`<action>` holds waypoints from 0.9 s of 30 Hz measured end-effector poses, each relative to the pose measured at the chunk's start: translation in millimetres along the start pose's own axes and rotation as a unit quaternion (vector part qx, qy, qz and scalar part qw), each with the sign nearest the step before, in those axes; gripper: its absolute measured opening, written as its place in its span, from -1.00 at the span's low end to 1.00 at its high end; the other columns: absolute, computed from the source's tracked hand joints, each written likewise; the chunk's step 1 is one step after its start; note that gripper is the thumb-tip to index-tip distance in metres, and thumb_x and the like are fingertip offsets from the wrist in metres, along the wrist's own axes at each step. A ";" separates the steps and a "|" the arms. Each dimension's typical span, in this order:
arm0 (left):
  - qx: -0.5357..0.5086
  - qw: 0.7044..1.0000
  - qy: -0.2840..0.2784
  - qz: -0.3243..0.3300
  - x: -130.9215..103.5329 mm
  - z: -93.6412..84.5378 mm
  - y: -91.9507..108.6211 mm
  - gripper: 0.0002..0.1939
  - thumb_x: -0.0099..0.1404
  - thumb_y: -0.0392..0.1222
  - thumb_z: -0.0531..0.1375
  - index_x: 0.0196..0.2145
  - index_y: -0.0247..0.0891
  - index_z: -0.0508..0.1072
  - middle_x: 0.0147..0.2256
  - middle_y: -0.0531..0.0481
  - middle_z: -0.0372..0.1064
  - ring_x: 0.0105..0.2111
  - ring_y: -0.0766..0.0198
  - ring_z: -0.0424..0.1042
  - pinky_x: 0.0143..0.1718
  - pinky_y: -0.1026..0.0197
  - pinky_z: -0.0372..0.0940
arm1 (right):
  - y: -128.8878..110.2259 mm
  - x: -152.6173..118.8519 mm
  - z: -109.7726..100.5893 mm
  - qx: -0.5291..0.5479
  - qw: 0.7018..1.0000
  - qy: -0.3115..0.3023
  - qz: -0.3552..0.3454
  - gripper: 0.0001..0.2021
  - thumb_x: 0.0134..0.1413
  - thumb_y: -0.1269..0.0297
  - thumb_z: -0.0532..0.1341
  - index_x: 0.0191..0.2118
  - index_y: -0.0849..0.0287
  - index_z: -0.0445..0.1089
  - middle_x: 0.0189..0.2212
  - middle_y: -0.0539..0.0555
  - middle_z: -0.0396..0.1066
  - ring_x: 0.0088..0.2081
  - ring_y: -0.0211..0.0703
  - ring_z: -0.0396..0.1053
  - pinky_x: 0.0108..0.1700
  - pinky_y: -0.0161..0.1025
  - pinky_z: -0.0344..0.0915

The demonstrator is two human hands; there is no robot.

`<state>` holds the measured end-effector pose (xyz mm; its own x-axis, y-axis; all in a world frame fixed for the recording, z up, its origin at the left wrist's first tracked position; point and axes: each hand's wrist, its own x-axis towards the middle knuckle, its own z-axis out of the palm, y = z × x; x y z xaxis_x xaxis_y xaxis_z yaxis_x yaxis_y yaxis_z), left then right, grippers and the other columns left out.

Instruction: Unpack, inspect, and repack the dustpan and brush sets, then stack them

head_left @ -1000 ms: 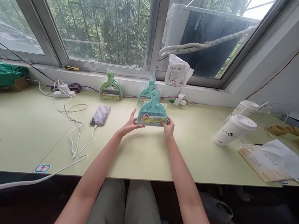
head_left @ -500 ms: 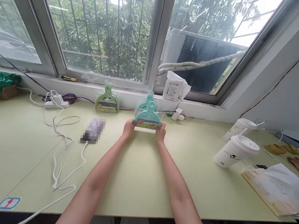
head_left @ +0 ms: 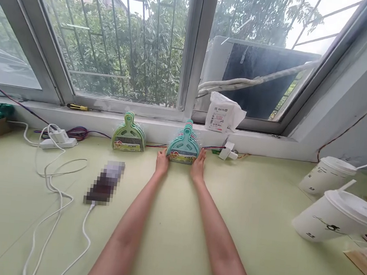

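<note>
While both arms stretch straight out from the body across the pale green desk (head_left: 173, 240), the left hand (head_left: 162, 163) and the right hand (head_left: 198, 166) sit at the two lower corners of a teal dustpan set (head_left: 184, 146) that stands on edge at the far side of the desk, leaning back against the white sill wall (head_left: 158, 128). The set lies dead ahead of the hands and between them — its wide mouth runs left to right, its handle points up, so its long axis is upright and square to the arms. Neither hand is nearer; they flank it evenly. Each hand is partly curled, fingers touching the outer edge of the pack, though whether they pinch it or only rest against it I cannot tell at this reach. More teal packs seem stacked behind the front one, their handles showing just above it. Well to the left along the same wall stands a green dustpan set (head_left: 129, 134), apart from the hands. Further left lie a white power strip (head_left: 58, 140) and a looping white cable (head_left: 51, 194). A white packet (head_left: 223, 115) rests on the sill above, and two lidded paper cups (head_left: 338, 215) stand on the right.
</note>
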<state>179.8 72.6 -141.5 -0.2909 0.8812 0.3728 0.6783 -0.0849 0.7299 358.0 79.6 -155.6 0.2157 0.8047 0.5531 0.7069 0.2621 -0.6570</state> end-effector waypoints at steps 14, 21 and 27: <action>0.017 0.993 0.113 0.001 -55.5 -47.3 24.5 -0.49 0.35 -0.13 -0.02 0.21 -0.28 0.04 0.14 -0.38 0.00 0.16 -0.08 0.08 0.06 -0.07 0.10 | -52.0 -29.6 -48.3 -0.009 0.987 0.099 -0.123 -0.51 0.17 0.29 -0.02 0.22 0.13 0.04 0.28 0.26 -0.03 0.30 0.04 -0.09 0.24 0.20 -0.13; 0.026 0.967 0.231 -0.107 -24.7 -137.2 -7.4 -0.60 0.22 -0.34 0.06 0.04 -0.30 0.17 0.08 -0.36 0.05 0.13 -0.06 0.12 0.03 -0.06 0.16 | -121.7 -112.3 -47.5 0.175 0.965 -0.105 -0.167 -0.63 0.02 0.55 -0.05 -0.19 0.12 0.40 -0.17 0.15 0.31 -0.06 -0.06 0.31 -0.01 -0.09 0.23; 0.029 0.941 0.203 -0.269 29.2 -187.0 -51.7 -0.55 0.14 -0.34 0.17 -0.01 -0.27 0.15 0.10 -0.44 0.01 0.13 -0.17 0.12 -0.07 -0.11 0.23 | -154.0 -173.7 -57.1 0.287 0.921 -0.242 -0.103 -0.61 -0.04 0.61 -0.05 -0.31 0.08 0.44 -0.22 0.09 0.30 -0.15 -0.13 0.33 -0.12 -0.17 0.28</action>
<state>10.1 15.7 -61.2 -0.8283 0.5383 0.1553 0.3917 0.3582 0.8475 250.1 -130.9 -121.2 -0.3062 0.8134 0.4945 0.1961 0.5622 -0.8034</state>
